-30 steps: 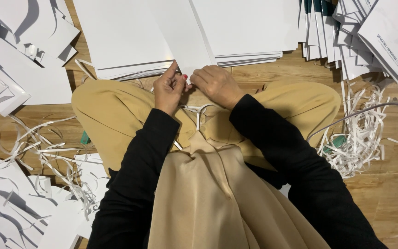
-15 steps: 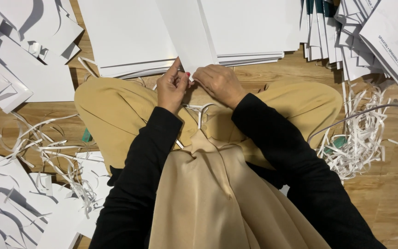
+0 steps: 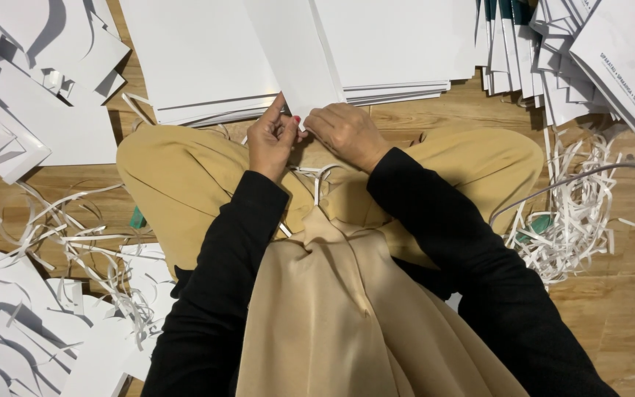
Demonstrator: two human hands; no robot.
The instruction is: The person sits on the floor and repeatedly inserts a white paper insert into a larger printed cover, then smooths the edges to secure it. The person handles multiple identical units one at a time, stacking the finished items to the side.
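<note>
A wooden floor [image 3: 626, 294] is littered with white sheets [image 3: 200, 59], cut pieces [image 3: 9, 331] and paper strips [image 3: 575, 220]. Above the crossed knees, the left hand [image 3: 270, 140] and right hand [image 3: 347, 132] pinch the bottom edge of a folded white sheet [image 3: 295, 66]. Whatever sits between the fingertips is hidden.

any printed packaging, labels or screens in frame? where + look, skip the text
Printed white sheets: top right, fanned stack on the wood floor, small dark lettering, teal-and-white edges.
Blank white sheet stack: top centre, flat, rectangular, no print visible.
Folded white sheet: centre, its lower edge pinched by the left hand and right hand.
Screens or signs: none visible.
</note>
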